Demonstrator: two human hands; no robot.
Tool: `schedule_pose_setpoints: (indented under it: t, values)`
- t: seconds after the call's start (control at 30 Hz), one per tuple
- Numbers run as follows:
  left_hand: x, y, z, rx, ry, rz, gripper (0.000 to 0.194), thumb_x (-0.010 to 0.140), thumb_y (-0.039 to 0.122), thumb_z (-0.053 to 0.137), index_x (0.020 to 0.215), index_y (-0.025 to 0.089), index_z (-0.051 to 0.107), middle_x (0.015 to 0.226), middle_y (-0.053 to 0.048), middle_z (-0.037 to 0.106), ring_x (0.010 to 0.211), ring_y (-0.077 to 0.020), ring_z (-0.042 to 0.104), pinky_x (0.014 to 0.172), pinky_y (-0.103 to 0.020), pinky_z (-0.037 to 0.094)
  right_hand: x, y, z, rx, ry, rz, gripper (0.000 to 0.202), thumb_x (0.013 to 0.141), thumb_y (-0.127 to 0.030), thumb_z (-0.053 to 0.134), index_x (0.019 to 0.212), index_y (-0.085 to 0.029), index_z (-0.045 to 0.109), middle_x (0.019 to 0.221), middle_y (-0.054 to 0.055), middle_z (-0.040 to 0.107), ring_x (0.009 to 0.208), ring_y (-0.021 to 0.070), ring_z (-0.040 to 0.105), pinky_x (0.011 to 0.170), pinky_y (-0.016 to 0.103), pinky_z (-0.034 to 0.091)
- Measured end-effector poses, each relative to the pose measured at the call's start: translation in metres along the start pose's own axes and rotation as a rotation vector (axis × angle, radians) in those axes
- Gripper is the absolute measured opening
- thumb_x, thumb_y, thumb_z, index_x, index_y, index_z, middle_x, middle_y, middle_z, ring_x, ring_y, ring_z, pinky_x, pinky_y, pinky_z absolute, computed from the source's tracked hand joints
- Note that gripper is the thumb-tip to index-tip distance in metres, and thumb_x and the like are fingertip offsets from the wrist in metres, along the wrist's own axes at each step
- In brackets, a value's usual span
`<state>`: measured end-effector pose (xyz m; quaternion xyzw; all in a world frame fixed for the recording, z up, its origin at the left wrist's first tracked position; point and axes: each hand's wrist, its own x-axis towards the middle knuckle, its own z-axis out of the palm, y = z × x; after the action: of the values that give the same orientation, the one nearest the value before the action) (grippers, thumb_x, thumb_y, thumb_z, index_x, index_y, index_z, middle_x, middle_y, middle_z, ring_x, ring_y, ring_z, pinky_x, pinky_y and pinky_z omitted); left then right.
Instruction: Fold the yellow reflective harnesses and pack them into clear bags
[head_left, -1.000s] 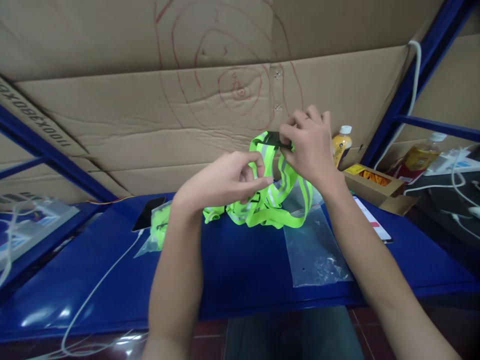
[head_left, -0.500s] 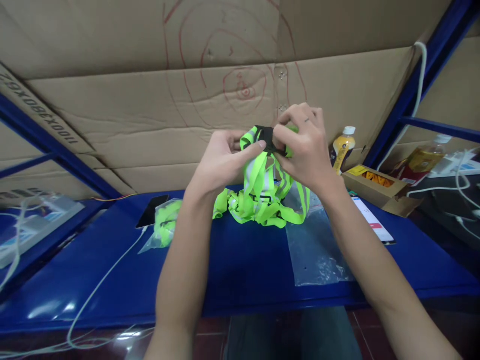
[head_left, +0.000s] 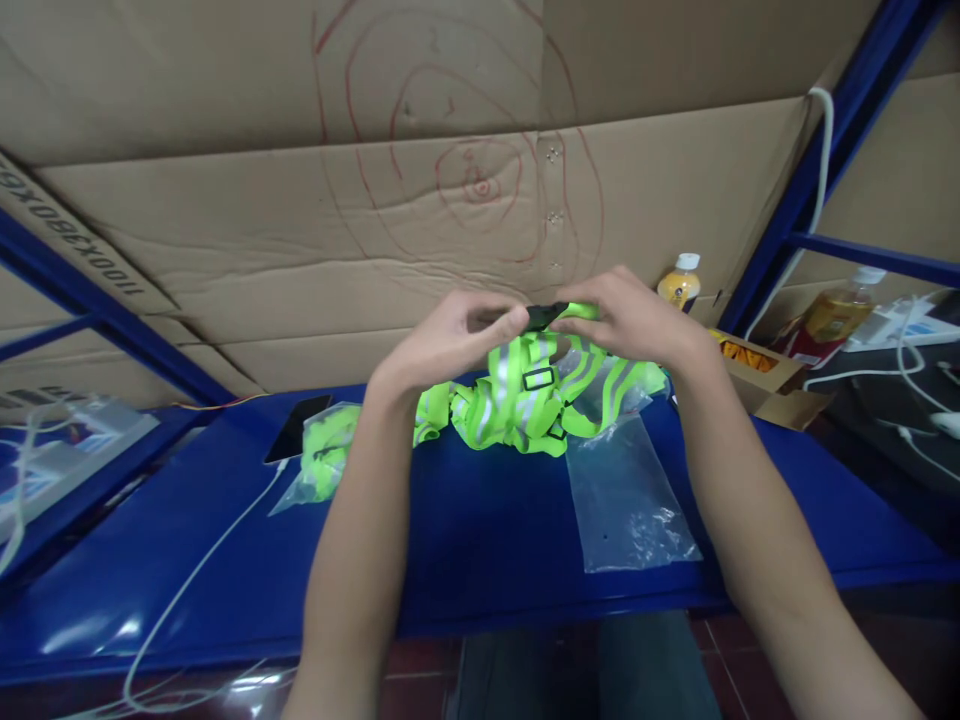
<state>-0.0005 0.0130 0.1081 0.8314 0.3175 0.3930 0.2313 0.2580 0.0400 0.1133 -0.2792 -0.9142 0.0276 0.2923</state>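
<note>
A bundle of neon green reflective straps (head_left: 480, 415) lies on the blue table (head_left: 480, 540), its upper part lifted between my hands. My left hand (head_left: 461, 335) pinches the left end of a black buckle (head_left: 546, 316) between thumb and fingers. From the right, my right hand (head_left: 626, 312) grips the buckle's other end and the green strap beside it. Smaller black slider buckles show on the hanging straps. Beneath the right side of the bundle rests a flat clear plastic bag (head_left: 626, 500).
Left of the bundle are a bagged green strap set (head_left: 324, 450) and a black phone (head_left: 296, 430) with a white cable. At right stand an orange-labelled bottle (head_left: 681, 284), an open carton (head_left: 765, 375) and another bottle (head_left: 836, 318). Cardboard (head_left: 225, 220) backs the table.
Both hands have moved lower, and the right hand has turned flatter and shifted slightly right. The black buckle is lower and seen more edge-on, and green straps spread further right.
</note>
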Motion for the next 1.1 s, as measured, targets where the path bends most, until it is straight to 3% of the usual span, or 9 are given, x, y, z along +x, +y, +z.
schedule_pose_setpoints:
  t: [0.13,0.3,0.4,0.5,0.6,0.67,0.77,0.93,1.1]
  values:
    - [0.0,0.003,-0.003,0.05,-0.006,-0.117,0.059,0.104,0.071,0.051,0.09,0.02,0.079,0.088,-0.007,0.078,0.085,-0.0216,0.072,0.076,-0.032,0.058,0.004,-0.005,0.007,-0.1,0.093,-0.029,0.025,0.105,-0.03,0.06,0.117,-0.028,0.082,0.107,0.006,0.081,0.103,0.0273,0.072,0.093,0.04,0.046]
    - [-0.001,0.008,-0.002,0.058,0.022,-0.22,0.053,0.09,0.072,0.072,0.089,0.019,0.07,0.085,-0.006,0.071,0.07,-0.0175,0.062,0.055,-0.028,0.046,0.008,-0.015,0.01,-0.186,0.223,-0.047,0.031,0.101,-0.022,0.062,0.124,-0.029,0.082,0.118,0.009,0.077,0.114,0.0312,0.068,0.1,0.046,0.047]
    - [-0.001,0.008,-0.002,0.074,0.122,-0.17,0.048,0.083,0.064,0.082,0.087,0.021,0.063,0.084,-0.003,0.068,0.072,-0.0177,0.06,0.06,-0.029,0.046,0.007,-0.022,0.009,-0.243,0.266,-0.037,0.036,0.097,-0.023,0.067,0.131,-0.03,0.079,0.127,0.01,0.075,0.124,0.0366,0.062,0.106,0.053,0.044]
    - [-0.001,0.006,-0.004,0.166,0.175,-0.013,0.042,0.082,0.053,0.086,0.09,0.022,0.06,0.092,-0.004,0.07,0.085,-0.0209,0.062,0.077,-0.033,0.052,0.005,-0.028,0.007,-0.212,0.229,-0.058,0.051,0.092,-0.033,0.076,0.143,-0.027,0.07,0.136,0.012,0.071,0.128,0.0389,0.06,0.109,0.054,0.043]
    - [-0.002,0.007,-0.006,0.274,0.174,0.08,0.036,0.085,0.048,0.083,0.094,0.022,0.06,0.098,-0.005,0.072,0.094,-0.0233,0.063,0.088,-0.037,0.051,0.002,-0.028,0.003,-0.153,0.185,-0.048,0.044,0.094,-0.039,0.075,0.134,-0.022,0.071,0.125,0.012,0.074,0.116,0.0347,0.065,0.1,0.045,0.046]
    - [-0.003,0.009,-0.006,0.332,0.162,0.096,0.034,0.086,0.048,0.082,0.095,0.022,0.062,0.099,-0.005,0.072,0.094,-0.0234,0.063,0.09,-0.037,0.05,0.001,-0.026,0.0,-0.14,0.171,0.005,0.029,0.097,-0.042,0.073,0.117,-0.021,0.074,0.105,0.009,0.076,0.098,0.0295,0.067,0.09,0.04,0.046]
    - [-0.004,0.011,-0.007,0.395,0.183,0.093,0.036,0.085,0.048,0.084,0.098,0.022,0.062,0.098,-0.004,0.071,0.093,-0.0224,0.062,0.089,-0.036,0.049,-0.001,-0.022,-0.005,-0.097,0.156,0.073,0.028,0.096,-0.049,0.074,0.1,-0.021,0.074,0.087,0.005,0.074,0.081,0.0232,0.062,0.078,0.035,0.042]
    - [-0.005,0.008,-0.011,0.413,0.229,0.083,0.04,0.083,0.052,0.085,0.099,0.022,0.064,0.096,-0.003,0.068,0.088,-0.0204,0.059,0.083,-0.034,0.05,-0.002,-0.018,-0.009,-0.022,0.146,0.099,0.032,0.096,-0.053,0.073,0.098,-0.021,0.078,0.088,0.005,0.076,0.081,0.0228,0.064,0.076,0.035,0.044]
    - [-0.006,0.006,-0.013,0.28,-0.001,-0.051,0.042,0.095,0.063,0.07,0.095,0.021,0.074,0.092,-0.005,0.074,0.086,-0.0211,0.066,0.075,-0.031,0.053,-0.001,-0.014,-0.003,-0.027,0.165,0.046,0.027,0.098,-0.048,0.072,0.107,-0.024,0.082,0.099,0.006,0.081,0.091,0.0268,0.071,0.084,0.039,0.051]
